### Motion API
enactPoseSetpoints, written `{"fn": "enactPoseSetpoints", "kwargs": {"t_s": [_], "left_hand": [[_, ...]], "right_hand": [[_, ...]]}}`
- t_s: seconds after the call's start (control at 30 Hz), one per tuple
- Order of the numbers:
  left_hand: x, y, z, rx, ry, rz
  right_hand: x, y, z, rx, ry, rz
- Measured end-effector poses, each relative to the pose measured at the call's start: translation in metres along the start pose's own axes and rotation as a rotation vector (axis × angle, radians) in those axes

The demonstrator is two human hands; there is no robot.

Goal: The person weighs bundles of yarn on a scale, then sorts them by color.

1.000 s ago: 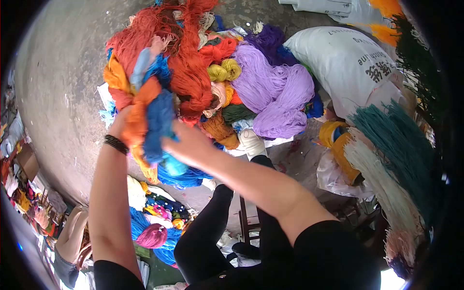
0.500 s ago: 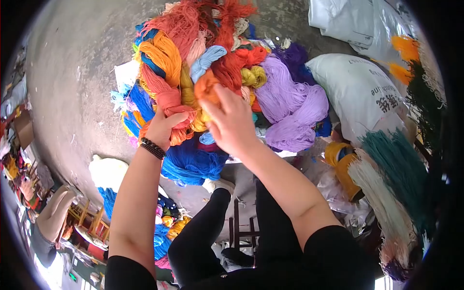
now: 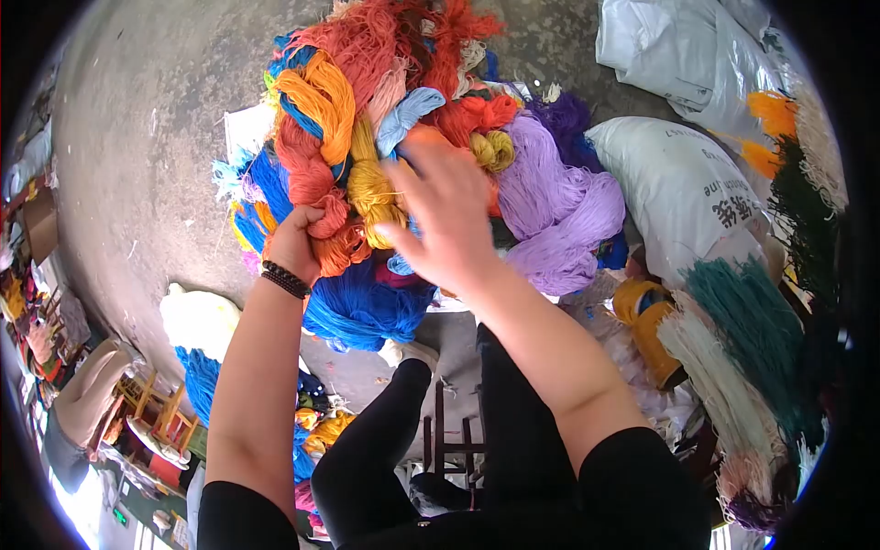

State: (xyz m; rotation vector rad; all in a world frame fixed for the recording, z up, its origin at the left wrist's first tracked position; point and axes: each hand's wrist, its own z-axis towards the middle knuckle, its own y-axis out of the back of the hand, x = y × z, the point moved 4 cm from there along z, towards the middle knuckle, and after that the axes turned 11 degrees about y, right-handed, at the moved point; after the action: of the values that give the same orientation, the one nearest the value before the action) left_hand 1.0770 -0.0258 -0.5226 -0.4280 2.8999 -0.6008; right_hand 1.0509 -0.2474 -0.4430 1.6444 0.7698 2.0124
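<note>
A heap of dyed yarn skeins lies in front of me. At its near left edge my left hand, with a dark bead bracelet, is closed around the lower end of a coral-red skein. My right hand, somewhat blurred, hovers over the middle with thumb and fingers apart. A mustard-yellow skein lies between the two hands. Just beyond my right fingers are a light blue skein and a partly covered orange skein. A large lilac skein spreads to the right.
Bright blue yarn hangs at the heap's near side. On the right stand a stuffed white sack, plastic bags, and teal and cream yarn bundles. Another person's legs show at lower left, near wooden chairs.
My right hand has shifted right, off the orange skein, and its fingers have spread. The mustard-yellow skein is more exposed. My left hand has slid slightly left and down along the coral-red skein.
</note>
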Motion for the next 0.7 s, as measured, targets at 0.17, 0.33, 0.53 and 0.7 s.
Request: {"fn": "enactPoseSetpoints", "kwargs": {"t_s": [0.17,0.33,0.53,0.7], "left_hand": [[-0.006,0.003,-0.007,-0.126,-0.064,-0.011],[-0.031,0.020,-0.030,-0.036,-0.118,-0.107],[-0.045,0.035,-0.045,0.132,-0.073,-0.033],[-0.045,0.036,-0.036,-0.083,-0.074,0.069]], "right_hand": [[-0.018,-0.053,0.009,0.114,0.100,-0.135],[-0.033,-0.050,0.003,0.098,0.048,-0.011],[-0.064,-0.049,-0.004,0.023,0.087,0.203],[-0.074,-0.047,-0.005,0.042,0.052,0.254]]}}
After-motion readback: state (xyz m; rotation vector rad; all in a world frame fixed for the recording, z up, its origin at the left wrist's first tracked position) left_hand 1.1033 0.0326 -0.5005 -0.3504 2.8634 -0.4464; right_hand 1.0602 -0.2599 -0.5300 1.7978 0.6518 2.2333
